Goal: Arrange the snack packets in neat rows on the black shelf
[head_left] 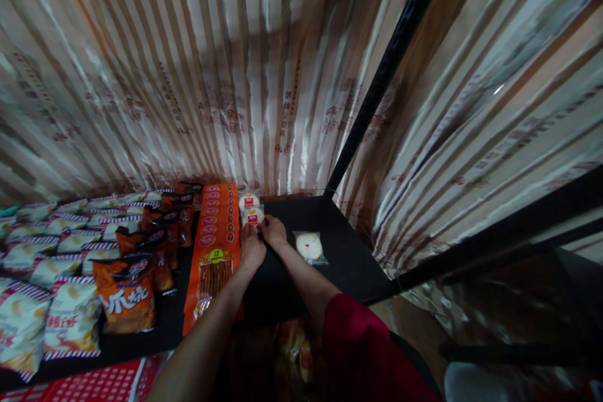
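Both my hands are at a clear packet with a round white cake (254, 216) and a red label, on the black shelf (277, 276). My left hand (251, 249) grips its lower edge, with the fingertips partly hidden. My right hand (274, 232) pinches its right edge. Just behind it lies a similar packaged white cake (248, 200). Another packaged white cake (308, 245) rests apart, to the right of my right hand. Directly left of my hands is a long orange snack strip (217, 213) with brown sticks showing at its near end.
Orange-and-black snack bags (126, 295) stand in a row on the left. Beyond them are several rows of white snack bags (70, 314) with striped edges. A red basket (94, 383) sits at the lower left. A black shelf post (377, 100) rises at the right corner, before hanging printed sheeting (264, 75).
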{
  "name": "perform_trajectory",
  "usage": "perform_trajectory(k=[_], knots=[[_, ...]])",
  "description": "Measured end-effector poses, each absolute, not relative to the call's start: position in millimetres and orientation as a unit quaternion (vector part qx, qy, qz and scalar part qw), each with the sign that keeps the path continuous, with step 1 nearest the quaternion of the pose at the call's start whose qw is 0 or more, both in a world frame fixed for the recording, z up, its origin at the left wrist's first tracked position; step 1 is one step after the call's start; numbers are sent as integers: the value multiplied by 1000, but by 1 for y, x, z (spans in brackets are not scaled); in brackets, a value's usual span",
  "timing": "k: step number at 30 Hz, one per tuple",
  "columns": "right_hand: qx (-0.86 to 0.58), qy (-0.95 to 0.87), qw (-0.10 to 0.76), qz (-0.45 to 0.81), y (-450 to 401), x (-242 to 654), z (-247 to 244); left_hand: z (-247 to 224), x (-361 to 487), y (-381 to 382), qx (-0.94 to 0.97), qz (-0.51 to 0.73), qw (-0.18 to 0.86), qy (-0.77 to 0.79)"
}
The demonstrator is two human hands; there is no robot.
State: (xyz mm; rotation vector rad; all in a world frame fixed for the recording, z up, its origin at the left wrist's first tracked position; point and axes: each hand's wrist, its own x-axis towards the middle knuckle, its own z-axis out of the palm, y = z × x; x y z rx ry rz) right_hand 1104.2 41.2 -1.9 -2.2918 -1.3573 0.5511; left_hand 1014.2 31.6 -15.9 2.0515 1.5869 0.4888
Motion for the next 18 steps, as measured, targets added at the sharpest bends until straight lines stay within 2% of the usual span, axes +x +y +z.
perform_trajectory(k=[18], knots=[[-834,-472,202,201,57,1104,2,-24,1021,46,731,190,266,599]])
